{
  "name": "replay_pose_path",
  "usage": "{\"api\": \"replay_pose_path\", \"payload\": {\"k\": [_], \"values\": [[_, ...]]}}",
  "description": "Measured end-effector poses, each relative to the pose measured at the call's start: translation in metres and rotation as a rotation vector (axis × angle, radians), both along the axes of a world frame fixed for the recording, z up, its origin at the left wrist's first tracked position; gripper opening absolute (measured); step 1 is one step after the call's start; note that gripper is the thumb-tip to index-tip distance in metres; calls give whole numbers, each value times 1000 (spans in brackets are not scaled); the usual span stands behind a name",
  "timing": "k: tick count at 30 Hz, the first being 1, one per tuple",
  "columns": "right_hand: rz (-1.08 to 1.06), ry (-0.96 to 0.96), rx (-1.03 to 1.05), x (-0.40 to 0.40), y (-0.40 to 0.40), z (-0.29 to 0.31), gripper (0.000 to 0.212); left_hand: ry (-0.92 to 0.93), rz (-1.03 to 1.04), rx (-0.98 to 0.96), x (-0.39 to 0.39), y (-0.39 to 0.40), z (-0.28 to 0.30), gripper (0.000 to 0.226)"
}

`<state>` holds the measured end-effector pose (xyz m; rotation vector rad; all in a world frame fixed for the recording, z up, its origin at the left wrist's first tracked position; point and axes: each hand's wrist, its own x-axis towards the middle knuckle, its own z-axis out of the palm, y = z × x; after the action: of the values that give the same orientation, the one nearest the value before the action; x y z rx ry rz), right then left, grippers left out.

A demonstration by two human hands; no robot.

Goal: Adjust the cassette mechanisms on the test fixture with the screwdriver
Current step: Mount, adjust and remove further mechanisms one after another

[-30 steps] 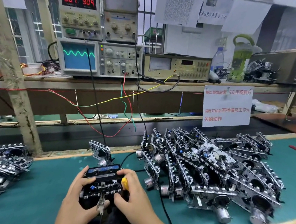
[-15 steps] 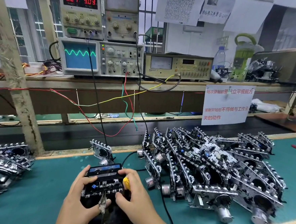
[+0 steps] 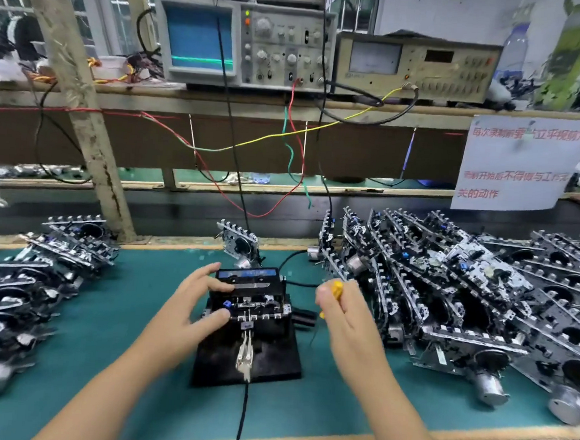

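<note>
Piles of cassette mechanisms (image 3: 465,294) crowd the right and left (image 3: 19,286) of the green bench (image 3: 131,311). Centre, the test fixture (image 3: 248,351) carries one mechanism (image 3: 252,299); left hand (image 3: 190,305) fingers rest spread on it. Right hand (image 3: 343,316), apart, grips the yellow screwdriver (image 3: 336,289). An oscilloscope (image 3: 246,41) sits on the shelf behind

Two hands are in view: one left hand (image 3: 191,304) and one right hand (image 3: 338,312). One test fixture (image 3: 249,340) lies between them, carrying one cassette mechanism (image 3: 254,294). The right hand holds one yellow-handled screwdriver (image 3: 336,289). Two heaps of cassette mechanisms flank the hands, one left heap (image 3: 26,290) and one right heap (image 3: 465,300), each too tangled to count. One lone mechanism (image 3: 239,242) stands beyond the fixture. One oscilloscope (image 3: 242,43), one meter box (image 3: 416,67) and one paper sign (image 3: 519,163) sit farther back.
</note>
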<state>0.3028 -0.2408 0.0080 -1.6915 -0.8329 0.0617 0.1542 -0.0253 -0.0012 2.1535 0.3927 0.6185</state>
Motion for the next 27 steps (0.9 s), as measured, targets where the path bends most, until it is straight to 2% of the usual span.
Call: {"api": "replay_pose_path", "payload": {"k": [2, 4, 7, 10, 12, 14, 16, 17, 19, 21, 23, 27], "values": [[-22, 65, 33, 3, -8, 0, 55, 49, 13, 110, 8, 2, 13, 36], [-66, 128, 76, 3, -8, -2, 40, 175, -14, 275, 24, 2, 26, 36], [-149, 346, 330, 2, 2, -8, 12, 396, -100, 461, 51, -1, 42, 78], [-231, 375, 431, 2, 7, -12, 13, 551, -170, 585, 66, -4, 44, 108], [-253, 380, 459, 1, 10, -12, 14, 587, -160, 691, 69, -6, 41, 108], [-256, 400, 506, -3, 12, -7, 13, 497, -124, 693, 69, -6, 41, 100], [-246, 408, 580, -8, 13, 2, 5, 265, -97, 464, 62, -7, 45, 90], [-231, 410, 617, -11, 14, 8, 5, 132, -74, 252, 56, -9, 47, 84], [-166, 413, 679, -18, 17, 19, 7, -124, -81, -297, 39, -16, 50, 61], [-87, 411, 712, -26, 23, 25, 5, -248, -183, -774, 25, -22, 48, 48], [-30, 388, 687, -34, 29, 27, 7, -325, -236, -971, 12, -25, 46, 50], [23, 362, 676, -50, 36, 25, 11, -392, -202, -1045, -3, -29, 40, 46]]}}
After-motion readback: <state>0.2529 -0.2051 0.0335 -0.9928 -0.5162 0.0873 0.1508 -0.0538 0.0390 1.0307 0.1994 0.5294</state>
